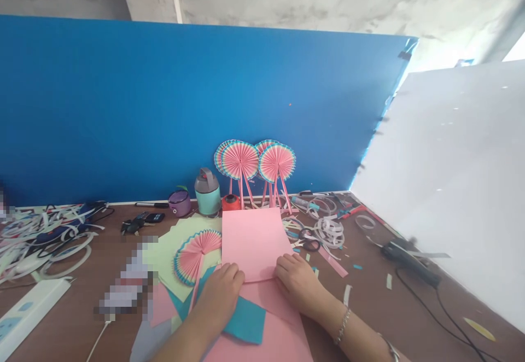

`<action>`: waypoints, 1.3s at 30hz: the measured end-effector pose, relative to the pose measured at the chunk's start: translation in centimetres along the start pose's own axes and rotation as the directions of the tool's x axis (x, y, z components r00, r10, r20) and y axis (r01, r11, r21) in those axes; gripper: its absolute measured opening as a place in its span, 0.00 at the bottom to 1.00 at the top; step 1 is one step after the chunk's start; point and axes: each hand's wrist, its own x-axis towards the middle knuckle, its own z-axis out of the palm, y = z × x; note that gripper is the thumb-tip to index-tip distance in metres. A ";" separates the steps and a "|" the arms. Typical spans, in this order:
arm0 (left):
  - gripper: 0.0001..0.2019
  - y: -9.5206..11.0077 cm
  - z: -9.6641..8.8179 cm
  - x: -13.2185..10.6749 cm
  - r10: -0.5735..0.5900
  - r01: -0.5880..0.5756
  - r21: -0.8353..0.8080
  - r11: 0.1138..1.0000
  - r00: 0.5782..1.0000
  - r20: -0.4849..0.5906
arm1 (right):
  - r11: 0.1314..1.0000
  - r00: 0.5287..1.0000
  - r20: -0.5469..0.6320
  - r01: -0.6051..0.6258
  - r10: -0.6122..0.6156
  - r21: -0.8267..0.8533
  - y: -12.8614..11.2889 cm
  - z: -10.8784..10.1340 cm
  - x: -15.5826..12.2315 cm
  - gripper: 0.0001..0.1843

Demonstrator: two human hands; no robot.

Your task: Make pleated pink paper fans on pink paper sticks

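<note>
A pink sheet of paper point(253, 241) stretches away from me, with its near edge between my two hands. The fingers of my left hand point(221, 291) are curled on the sheet's near left corner. At the near right corner, my right hand point(297, 282) has its fingers closed on the same edge. Under both hands lie more pink paper point(283, 334) and a teal piece of paper point(248, 321). Left of the sheet, a pleated paper fan point(197, 255) with a blue rim rests on pale green sheets point(162, 255). My thumbs are mostly hidden.
Several finished pink fans point(278, 162) lean on the blue partition point(164, 105). Scissors point(307, 241) and curled white strips point(330, 232) lie at the right. A teal bottle point(208, 195), purple cup point(179, 203), keys point(133, 224) and a white power strip point(33, 313) are leftward.
</note>
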 end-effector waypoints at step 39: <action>0.17 -1.1 -1.2 -0.3 -0.066 0.070 -0.080 0.994 0.997 0.048 | 0.979 0.980 0.009 -0.198 0.199 -0.048 1.3 -0.1 -0.2 0.12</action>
